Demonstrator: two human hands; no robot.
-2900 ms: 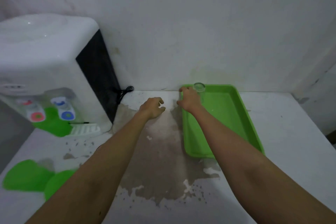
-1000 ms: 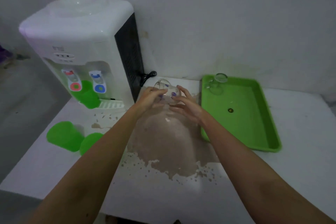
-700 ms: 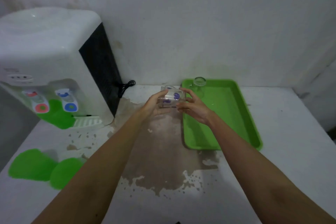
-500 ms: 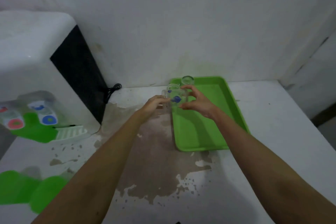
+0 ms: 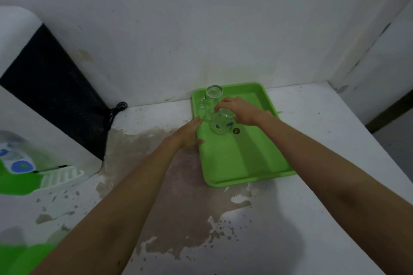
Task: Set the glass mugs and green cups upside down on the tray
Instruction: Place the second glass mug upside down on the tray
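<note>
A green tray (image 5: 243, 163) lies on the white table against the wall. One glass mug (image 5: 213, 94) stands upside down in the tray's far left corner. A second glass mug (image 5: 221, 123) with blue marks is upside down just in front of it, and my right hand (image 5: 240, 110) grips its base from above. My left hand (image 5: 190, 133) rests at the tray's left rim with fingers apart, holding nothing. Green cups (image 5: 20, 257) show only as a blurred green patch at the bottom left edge.
A white water dispenser (image 5: 33, 105) with a black side panel, a black cord (image 5: 116, 110) and a white drip grille (image 5: 63, 176) fills the left. A brown worn patch (image 5: 178, 196) marks the table's middle. A small round sticker (image 5: 235, 130) sits on the tray floor.
The mug with blue marks went from between both hands, left of the tray, over the rim into the tray, turned upside down. My left hand let go and now rests at the rim.
</note>
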